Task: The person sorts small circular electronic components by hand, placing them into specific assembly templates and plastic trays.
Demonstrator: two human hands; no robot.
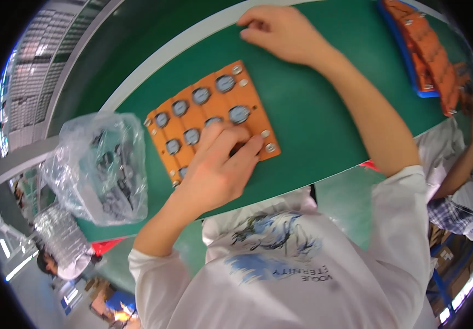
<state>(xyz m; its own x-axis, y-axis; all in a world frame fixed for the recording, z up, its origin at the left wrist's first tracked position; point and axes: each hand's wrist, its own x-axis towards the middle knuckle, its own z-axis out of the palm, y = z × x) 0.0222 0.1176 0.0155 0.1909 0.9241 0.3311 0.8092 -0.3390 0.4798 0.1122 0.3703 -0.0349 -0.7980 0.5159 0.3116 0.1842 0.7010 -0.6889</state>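
An orange fixture board (169, 147) lies at a slant on the green table, with rows of round grey-black parts (201, 95) seated in it. Silver round studs sit near its corners. My left hand (217, 162) rests over the board's near row, fingers curled and closed at one of the seats; whatever lies beneath the fingertips is hidden. Beyond the board, toward the table's far edge, my right hand (269, 32) hovers or rests with loosely curled fingers. Nothing shows in it, and it is apart from the board.
A clear plastic bag (96, 170) of dark small parts stands left of the board. At the far right, a blue tray (428, 94) holds stacked orange boards (431, 49). Another person's arm (461, 159) is beside that stack. The green table (313, 120) has a pale far rim.
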